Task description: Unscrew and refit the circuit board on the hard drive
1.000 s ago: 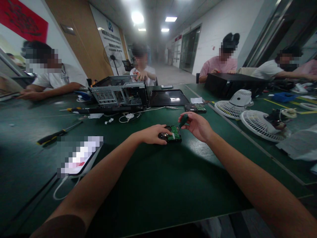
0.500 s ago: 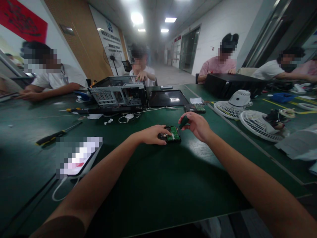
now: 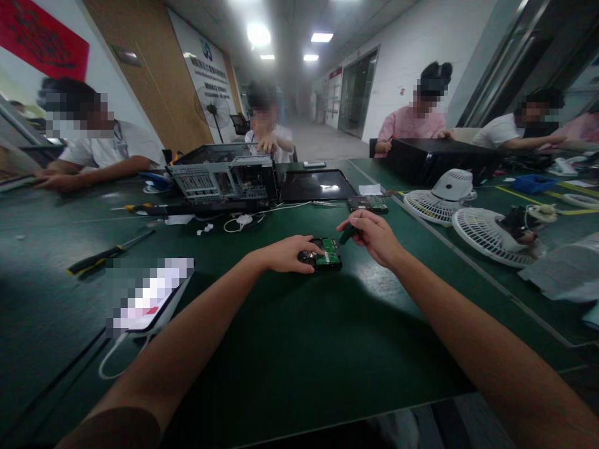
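A hard drive [image 3: 330,254] lies on the green table [image 3: 299,349], its green circuit board facing up. My left hand [image 3: 292,254] grips it from the left, thumb along the near side and fingers over its left part. In my right hand [image 3: 374,236] is a small screwdriver [image 3: 347,234] with a dark green handle, pinched between the fingers. It tilts down toward the right end of the drive. Whether its tip touches a screw is too small to tell.
Behind the drive stand an open computer case [image 3: 219,181], a dark flat panel [image 3: 318,185] and a second hard drive [image 3: 369,204]. White fan parts [image 3: 491,234] lie right. A phone [image 3: 150,299] and a yellow-black screwdriver [image 3: 100,259] lie left. Several people sit around the table.
My right hand has turned slightly and its fingers have closed more around the screwdriver handle, which now slants more. My left hand and the hard drive have stayed in place.
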